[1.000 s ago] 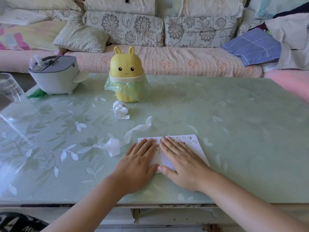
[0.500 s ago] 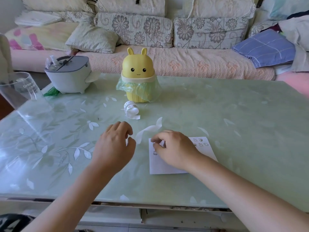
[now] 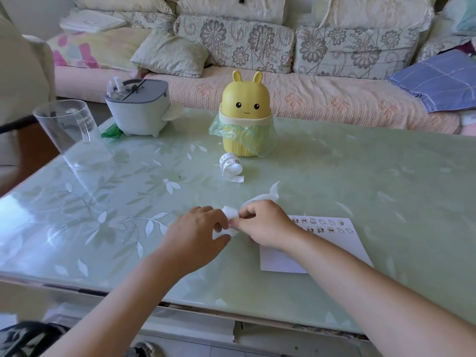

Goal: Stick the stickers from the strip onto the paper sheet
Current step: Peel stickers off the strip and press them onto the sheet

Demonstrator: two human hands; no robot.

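Left hand point(image 3: 198, 235): fingers curled, pinching the white strip point(image 3: 230, 215) from the 9 o'clock side.
Right hand point(image 3: 268, 225): fingertips pinched on the same strip, meeting the left hand; its wrist lies over the left part of the paper sheet point(image 3: 342, 246).
Strip: bunched between the two hands, with a loose tail curling off toward 1 o'clock and lying on the glass.
Paper sheet: flat on the worktop point(image 3: 373, 176) at 3 o'clock from the hands, two short rows of small stickers point(image 3: 322, 225) along its far edge.
Sticker roll point(image 3: 230, 163): at 12 o'clock from the hands, just in front of the yellow bunny bin point(image 3: 244, 112), one end unrolled.
Edges: both forearms cross the worktop's near edge; the sheet's near edge sits well inside it. A clear cup point(image 3: 69, 127) stands at the left edge, at 10 o'clock, with a grey container point(image 3: 140, 112) near it at 11 o'clock.
Open room: bare glass from the sheet out to 3 o'clock, and a wide stretch at 9 o'clock.
Writing: "Drink" on the cup; sticker prints too small to read.
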